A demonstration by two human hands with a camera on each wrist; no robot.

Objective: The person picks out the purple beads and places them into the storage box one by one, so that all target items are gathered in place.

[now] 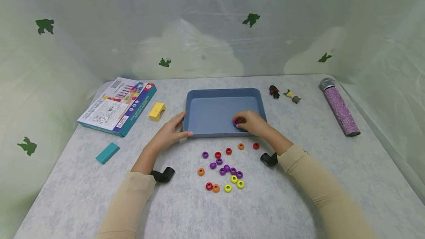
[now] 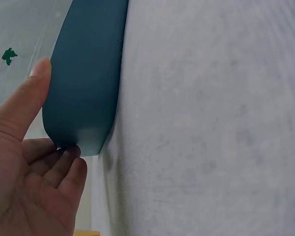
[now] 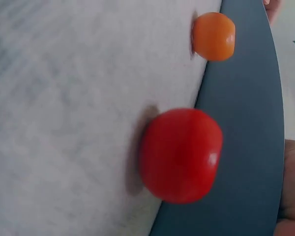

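Observation:
A blue-grey tray [image 1: 219, 102] lies on the table. My left hand [image 1: 170, 132] holds its front left corner; in the left wrist view the thumb [image 2: 39, 73] touches the rim and the bent fingers meet the side wall. Inside the tray's front right part, my right hand [image 1: 250, 121] pinches a purple bead [image 1: 235, 124], partly hidden by the fingers. Several purple, red, orange and yellow beads lie scattered in front of the tray. Nearest the right hand are a red bead [image 1: 256, 146] and an orange bead [image 1: 241, 146], both large in the right wrist view.
On the left are a game box [image 1: 117, 106], a yellow arch block [image 1: 157, 111] and a teal block [image 1: 107, 153]. Two small figures, one dark [image 1: 274, 92] and one yellow-grey [image 1: 292, 96], lie behind right. A glittery pink microphone [image 1: 340, 108] lies farther right.

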